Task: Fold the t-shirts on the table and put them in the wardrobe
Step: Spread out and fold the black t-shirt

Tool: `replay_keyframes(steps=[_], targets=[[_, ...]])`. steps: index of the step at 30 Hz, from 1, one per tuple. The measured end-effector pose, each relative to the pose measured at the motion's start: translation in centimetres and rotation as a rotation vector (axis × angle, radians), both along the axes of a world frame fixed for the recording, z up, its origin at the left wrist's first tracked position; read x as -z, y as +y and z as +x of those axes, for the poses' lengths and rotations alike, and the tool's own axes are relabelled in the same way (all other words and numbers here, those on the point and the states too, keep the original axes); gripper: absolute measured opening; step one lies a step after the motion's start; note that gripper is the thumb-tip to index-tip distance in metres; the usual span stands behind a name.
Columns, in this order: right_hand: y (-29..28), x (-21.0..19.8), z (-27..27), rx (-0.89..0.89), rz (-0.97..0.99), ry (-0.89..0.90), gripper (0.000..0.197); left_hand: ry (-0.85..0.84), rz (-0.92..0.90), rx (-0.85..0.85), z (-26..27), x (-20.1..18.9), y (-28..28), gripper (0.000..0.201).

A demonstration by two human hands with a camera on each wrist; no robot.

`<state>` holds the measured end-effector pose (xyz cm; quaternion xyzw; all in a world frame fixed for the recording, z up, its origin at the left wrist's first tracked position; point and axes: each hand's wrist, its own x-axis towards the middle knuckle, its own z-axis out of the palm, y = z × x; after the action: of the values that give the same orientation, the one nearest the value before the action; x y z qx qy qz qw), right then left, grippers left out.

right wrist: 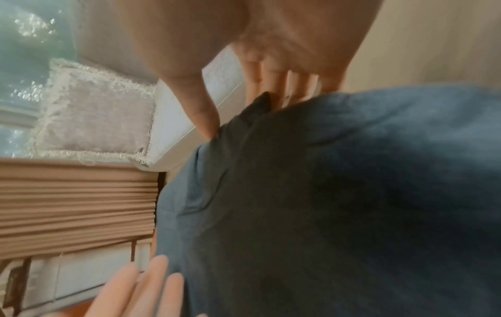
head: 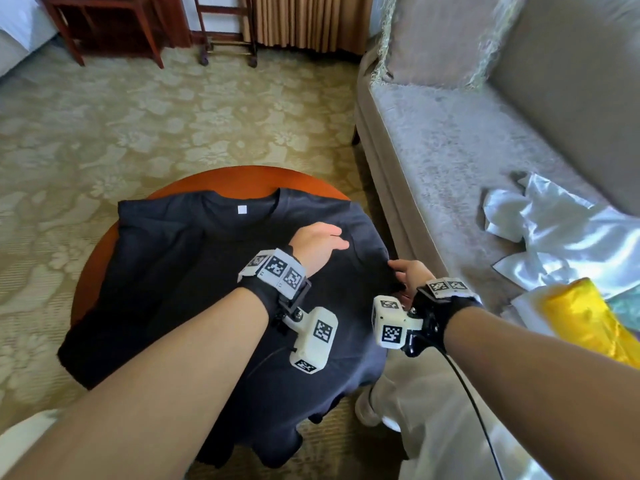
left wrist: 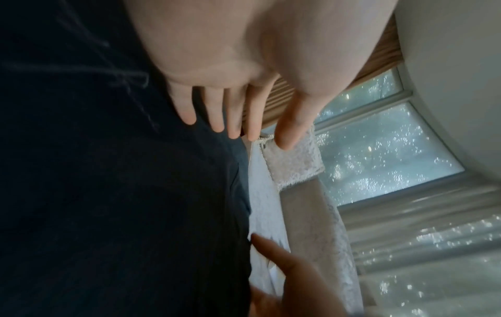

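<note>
One sofa fills the upper right, round worktop lower centre, dark t-shirt spread across it, soft and limp. Left hand presses flat, fingers straight, near the right shoulder; right hand pinches the sleeve edge there, probably the best hold for folding.

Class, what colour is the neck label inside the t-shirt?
White, on the dark t-shirt; the neck label shows best in the head view.
</note>
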<state>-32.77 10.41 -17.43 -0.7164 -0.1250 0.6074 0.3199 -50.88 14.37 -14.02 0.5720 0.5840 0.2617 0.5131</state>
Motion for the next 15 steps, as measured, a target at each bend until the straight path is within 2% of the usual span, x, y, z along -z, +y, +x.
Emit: replay_keyframes(steps=[3,5,8,13,15], targets=[[0.7,0.6,1.0,0.062,0.072,0.064,0.027,0.001,0.021,0.088,1.5,1.3,0.2,0.043],[1.2,0.9,1.5,0.089,0.069,0.042,0.035,0.016,0.019,0.126,1.9,2.1,0.4,0.049],[1.9,1.2,2.1,0.115,0.050,0.036,0.025,0.039,0.009,0.147,1.9,3.1,1.0,0.055],[2.8,1.7,2.5,0.027,0.011,0.035,0.023,0.066,-0.022,0.178,1.7,3.5,1.7,0.062],[3.4,1.9,3.0,0.024,-0.011,-0.021,0.021,0.057,-0.018,0.176,1.5,3.5,1.9,0.063]])
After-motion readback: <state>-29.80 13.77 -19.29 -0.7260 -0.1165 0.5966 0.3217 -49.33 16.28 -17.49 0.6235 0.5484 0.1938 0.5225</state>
